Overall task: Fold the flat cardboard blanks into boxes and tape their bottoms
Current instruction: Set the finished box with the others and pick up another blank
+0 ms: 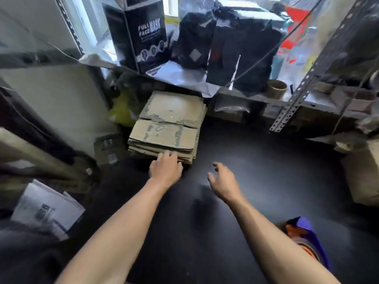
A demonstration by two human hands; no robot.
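The blanks [167, 125] sit stacked at 12 o'clock on the dark floor [256, 171]. The left hand [165, 168] rests its fingers on the stack's near edge; whether they pinch a sheet, I cannot tell. The right hand [222, 180] hovers at 1 o'clock, loosely spread, holding nothing. Cardboard looks light, stiff, creasable: best lifted by the near edge.
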